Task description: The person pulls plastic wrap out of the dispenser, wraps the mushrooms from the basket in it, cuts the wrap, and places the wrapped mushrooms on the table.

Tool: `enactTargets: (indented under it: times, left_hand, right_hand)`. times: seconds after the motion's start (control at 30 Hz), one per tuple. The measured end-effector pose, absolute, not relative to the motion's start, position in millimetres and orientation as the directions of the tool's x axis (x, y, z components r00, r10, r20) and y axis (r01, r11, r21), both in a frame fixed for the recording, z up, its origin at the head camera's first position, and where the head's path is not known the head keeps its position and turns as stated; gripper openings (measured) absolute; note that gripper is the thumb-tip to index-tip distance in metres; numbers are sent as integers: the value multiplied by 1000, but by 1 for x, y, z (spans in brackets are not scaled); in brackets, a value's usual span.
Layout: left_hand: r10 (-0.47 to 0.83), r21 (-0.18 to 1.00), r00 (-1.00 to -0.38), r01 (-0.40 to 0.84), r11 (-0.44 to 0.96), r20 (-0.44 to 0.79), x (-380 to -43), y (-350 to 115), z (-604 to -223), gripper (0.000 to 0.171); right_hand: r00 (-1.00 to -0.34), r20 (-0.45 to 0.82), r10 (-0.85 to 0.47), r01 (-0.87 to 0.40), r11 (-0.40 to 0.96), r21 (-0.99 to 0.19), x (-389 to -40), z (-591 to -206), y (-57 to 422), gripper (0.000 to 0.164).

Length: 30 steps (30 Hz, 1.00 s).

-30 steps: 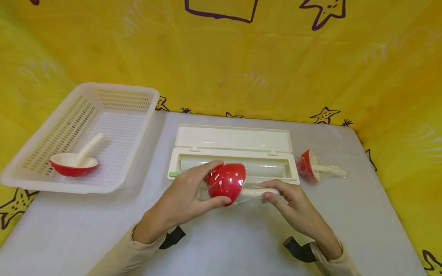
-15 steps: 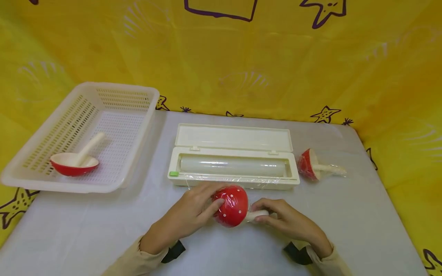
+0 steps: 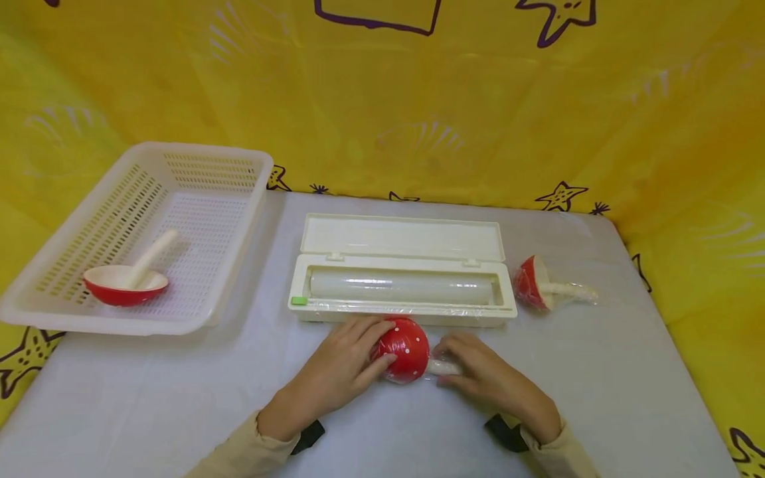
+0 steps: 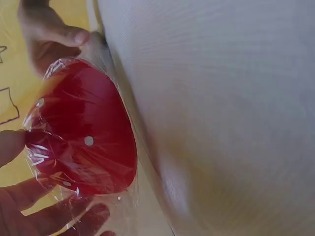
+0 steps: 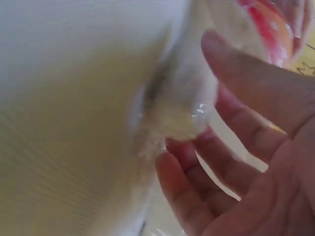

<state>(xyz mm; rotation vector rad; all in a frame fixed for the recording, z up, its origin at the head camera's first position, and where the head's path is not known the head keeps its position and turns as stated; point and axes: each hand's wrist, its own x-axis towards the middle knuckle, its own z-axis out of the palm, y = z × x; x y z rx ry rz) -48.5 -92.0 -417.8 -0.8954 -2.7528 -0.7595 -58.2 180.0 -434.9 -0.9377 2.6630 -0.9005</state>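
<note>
A red ladle point(image 3: 411, 355) with white dots lies bowl side up in front of the long white box, wrapped in clear plastic film. My left hand point(image 3: 335, 367) holds its bowl, fingers over the far side and thumb on the near side. Around the pale handle point(image 5: 194, 93), in the right wrist view, bend the thumb and fingers of my right hand point(image 3: 487, 372). Wrinkled film clings to the bowl point(image 4: 91, 130) in the left wrist view, with loose film near the left fingertips. The underside of the ladle is hidden.
The white cling film box point(image 3: 402, 315) stands with its lid point(image 3: 403, 239) raised, a film roll point(image 3: 400, 287) inside and a green slider point(image 3: 299, 301) at its left end. A second wrapped ladle point(image 3: 540, 285) lies right. Another ladle point(image 3: 125, 292) sits in the white basket point(image 3: 239, 245).
Both hands have brought the ladle down and nearer to me, away from the box, and turned its bowl. The film that stretched by the box edge now lies around the ladle.
</note>
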Motion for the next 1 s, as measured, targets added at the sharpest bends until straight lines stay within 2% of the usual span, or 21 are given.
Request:
enactTargets:
  times: [0.13, 0.27, 0.4, 0.7, 1.0]
  left_hand:
    - [485, 376, -816, 577, 725, 316, -45, -91, -420, 48]
    - [462, 366, -822, 565, 740, 333, -43, -90, -420, 49]
    - [471, 348, -818, 569, 745, 329, -44, -92, -418, 50]
    - [475, 368, -819, 571, 734, 323, -46, -103, -407, 48]
    - [470, 397, -817, 575, 716, 334, -44, -110, -406, 49]
  right_hand:
    - [-809, 106, -578, -497, 576, -649, -55, -428, 178, 46]
    - [-799, 112, -591, -473, 503, -723, -53, -426, 173, 44]
    - [-791, 84, -606, -454, 489, -745, -53, -427, 170, 41]
    - [-772, 200, -604, -554, 482, -679, -52, -423, 169, 41]
    - [-764, 201, -613, -573, 499, -650, -58, -405, 163, 37]
